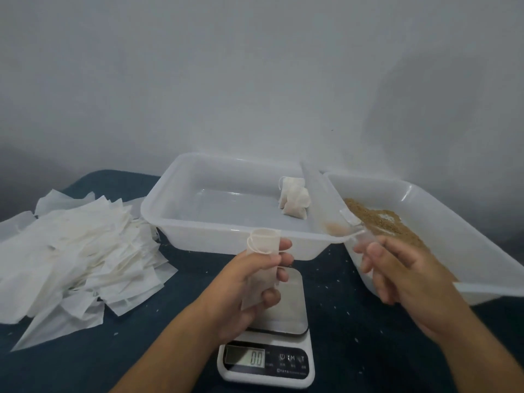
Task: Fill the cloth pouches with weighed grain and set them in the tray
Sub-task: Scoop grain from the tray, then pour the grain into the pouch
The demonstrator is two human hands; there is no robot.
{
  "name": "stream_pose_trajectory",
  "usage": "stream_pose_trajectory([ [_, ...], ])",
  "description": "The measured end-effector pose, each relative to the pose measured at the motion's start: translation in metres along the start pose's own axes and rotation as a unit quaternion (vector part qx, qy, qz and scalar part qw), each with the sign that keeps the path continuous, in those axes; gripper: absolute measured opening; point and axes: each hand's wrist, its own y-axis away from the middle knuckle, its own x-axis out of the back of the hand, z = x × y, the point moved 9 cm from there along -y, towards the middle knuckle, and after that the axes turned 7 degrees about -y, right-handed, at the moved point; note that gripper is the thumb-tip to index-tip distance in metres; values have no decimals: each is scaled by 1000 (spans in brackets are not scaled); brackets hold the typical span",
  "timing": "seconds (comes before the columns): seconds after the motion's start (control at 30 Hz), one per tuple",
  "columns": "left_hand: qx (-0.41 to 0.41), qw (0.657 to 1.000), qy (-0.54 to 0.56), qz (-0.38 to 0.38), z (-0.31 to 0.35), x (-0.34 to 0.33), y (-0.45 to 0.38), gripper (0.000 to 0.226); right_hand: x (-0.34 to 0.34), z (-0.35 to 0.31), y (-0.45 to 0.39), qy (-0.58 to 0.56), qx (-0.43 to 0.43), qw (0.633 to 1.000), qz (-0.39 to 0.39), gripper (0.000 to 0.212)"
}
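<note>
One pouch (262,268) upright in left hand (249,287), above the scale (268,358).

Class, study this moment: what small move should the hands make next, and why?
Probably tip the clear scoop in the right hand into the empty pouch gripped by the left hand: the scoop holds grain.

Your left hand (249,282) holds an empty white cloth pouch (262,265) upright above the scale (272,330), its drawstring mouth on top. Your right hand (408,276) grips a clear plastic scoop (344,226) with a little grain in it, pointing left. Brown grain (382,222) lies heaped in the right bin (442,222). Two filled pouches (295,199) sit in the white tray's (175,205) far right corner. A pile of empty pouches (79,251) lies at the left.
</note>
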Motion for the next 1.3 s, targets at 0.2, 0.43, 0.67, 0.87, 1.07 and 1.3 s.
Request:
stream_pose_trajectory([
  [0.2,49,996,24,-69,-10,-7,0,50,-42,4,-26,-23,9,1000,-13,27],
  [0.43,51,988,16,-148,-13,-27,5,35,-81,8,-28,-92,38,987,-125,23],
  [0.67,-17,980,-76,-182,-4,-28,3,38,-79,-2,-22,-126,87,986,-65,20],
  [0.87,-127,968,-213,50,22,17,-6,30,-60,-4,-18,-126,130,983,2,22],
  [1.07,-147,925,-310,165,32,37,0,4,-56,21,-25,-64,92,993,23,22],
  [1.3,-152,915,-343,150,40,45,11,7,-66,34,-27,-79,77,994,13,23],
])
